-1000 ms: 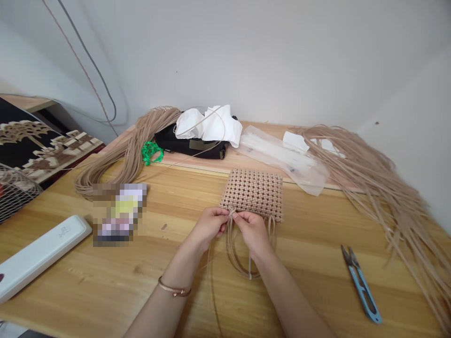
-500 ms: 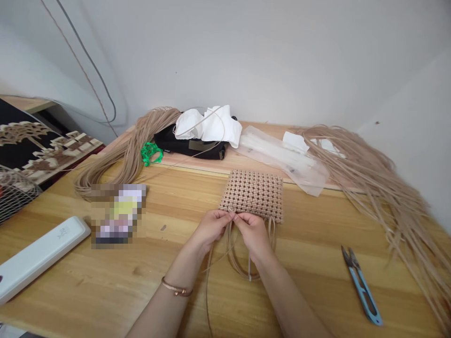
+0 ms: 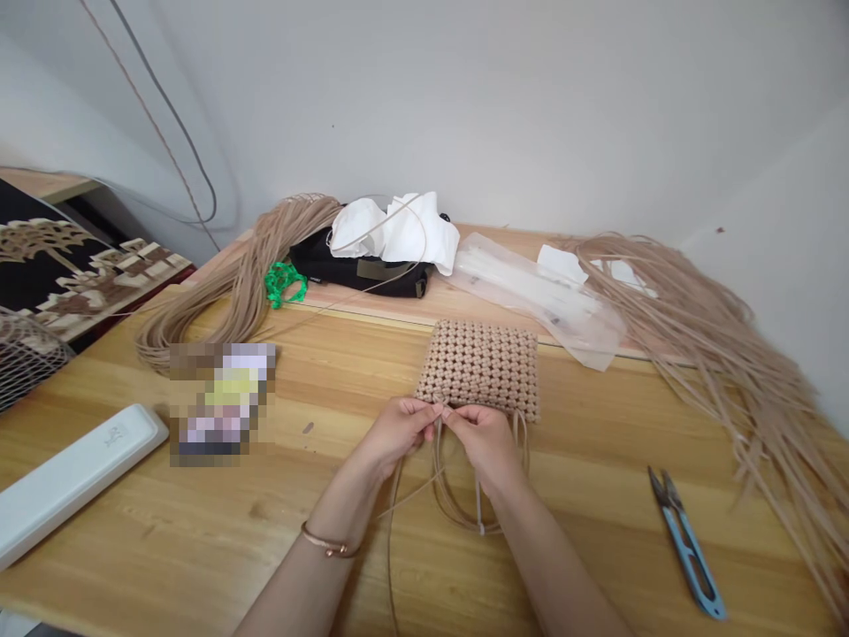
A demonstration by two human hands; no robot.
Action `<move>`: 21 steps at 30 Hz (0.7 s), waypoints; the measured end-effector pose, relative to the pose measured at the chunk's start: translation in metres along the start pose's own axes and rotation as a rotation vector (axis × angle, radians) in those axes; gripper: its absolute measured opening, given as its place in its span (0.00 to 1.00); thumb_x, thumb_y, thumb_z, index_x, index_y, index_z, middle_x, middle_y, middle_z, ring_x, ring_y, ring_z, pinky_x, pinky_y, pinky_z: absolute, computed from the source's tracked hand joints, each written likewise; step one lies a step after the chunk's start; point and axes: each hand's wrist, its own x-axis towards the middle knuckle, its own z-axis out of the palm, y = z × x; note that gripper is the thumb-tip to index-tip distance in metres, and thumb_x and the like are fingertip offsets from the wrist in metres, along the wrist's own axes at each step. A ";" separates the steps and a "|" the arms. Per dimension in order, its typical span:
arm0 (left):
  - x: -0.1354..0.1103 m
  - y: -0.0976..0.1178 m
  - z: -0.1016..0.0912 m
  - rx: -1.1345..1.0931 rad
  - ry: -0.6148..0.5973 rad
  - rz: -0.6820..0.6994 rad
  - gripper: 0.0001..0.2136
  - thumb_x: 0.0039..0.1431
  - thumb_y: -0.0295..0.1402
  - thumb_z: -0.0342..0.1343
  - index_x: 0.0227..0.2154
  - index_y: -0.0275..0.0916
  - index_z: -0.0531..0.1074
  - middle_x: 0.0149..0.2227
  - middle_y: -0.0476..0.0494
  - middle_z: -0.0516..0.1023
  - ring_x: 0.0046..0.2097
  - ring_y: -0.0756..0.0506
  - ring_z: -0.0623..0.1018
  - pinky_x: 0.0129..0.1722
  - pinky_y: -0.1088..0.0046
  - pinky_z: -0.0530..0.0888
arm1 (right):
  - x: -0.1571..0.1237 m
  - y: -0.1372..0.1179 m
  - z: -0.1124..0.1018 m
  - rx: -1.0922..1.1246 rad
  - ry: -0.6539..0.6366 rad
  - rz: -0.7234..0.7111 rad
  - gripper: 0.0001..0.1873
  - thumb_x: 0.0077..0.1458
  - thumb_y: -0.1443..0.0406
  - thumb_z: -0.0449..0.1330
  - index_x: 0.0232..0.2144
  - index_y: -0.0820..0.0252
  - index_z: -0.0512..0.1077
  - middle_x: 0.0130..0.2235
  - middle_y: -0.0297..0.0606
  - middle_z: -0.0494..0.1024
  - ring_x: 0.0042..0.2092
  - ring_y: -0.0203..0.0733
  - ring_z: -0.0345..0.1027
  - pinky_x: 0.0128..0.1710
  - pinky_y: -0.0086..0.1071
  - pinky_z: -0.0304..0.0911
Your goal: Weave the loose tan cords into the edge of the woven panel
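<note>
A tan woven panel [image 3: 481,363] of knotted cord lies in front of me on the wooden table. At its near left edge, my left hand [image 3: 401,432] pinches the cord with thumb and forefinger. Right beside it, the fingertips of my right hand [image 3: 483,438] pinch the same cord, almost touching the left ones. Loose tan cord [image 3: 443,495] hangs from the panel in loops below and between my hands, partly hidden by the right one. A white tie [image 3: 481,529] gathers the looped bundle. The exact knot between my fingertips is too small to make out.
Blue thread snips [image 3: 690,548] lie at right. Tan cord bundles spread at back left [image 3: 245,265] and along the right [image 3: 730,354]. A black pouch [image 3: 371,274] with white tissue, a plastic bag [image 3: 544,301], green netting [image 3: 285,285], a blurred phone-like item [image 3: 229,398] and a white case [image 3: 80,482] surround the workspace.
The view has shifted slightly, so the panel and right-hand items sit a little further right. Both hands keep their pinch on the cord at the panel's near edge.
</note>
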 end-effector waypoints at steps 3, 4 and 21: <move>0.000 -0.001 0.000 0.014 0.016 -0.006 0.18 0.41 0.44 0.56 0.11 0.36 0.60 0.08 0.58 0.53 0.11 0.59 0.47 0.14 0.78 0.41 | 0.000 0.000 -0.002 -0.080 0.021 -0.015 0.14 0.39 0.57 0.58 0.14 0.61 0.68 0.13 0.27 0.60 0.18 0.31 0.48 0.18 0.27 0.42; -0.001 -0.001 0.001 0.020 0.020 -0.007 0.18 0.41 0.44 0.56 0.11 0.36 0.60 0.08 0.58 0.53 0.11 0.59 0.47 0.14 0.78 0.41 | 0.000 0.000 -0.003 -0.107 0.030 -0.020 0.15 0.39 0.56 0.58 0.13 0.61 0.67 0.13 0.27 0.59 0.18 0.31 0.48 0.18 0.27 0.41; 0.001 -0.003 0.008 0.032 0.086 0.066 0.16 0.40 0.46 0.55 0.18 0.36 0.64 0.11 0.58 0.57 0.13 0.58 0.50 0.15 0.78 0.45 | -0.007 -0.006 -0.028 -0.193 -0.269 -0.049 0.11 0.44 0.61 0.55 0.16 0.59 0.66 0.14 0.26 0.57 0.17 0.30 0.47 0.18 0.27 0.43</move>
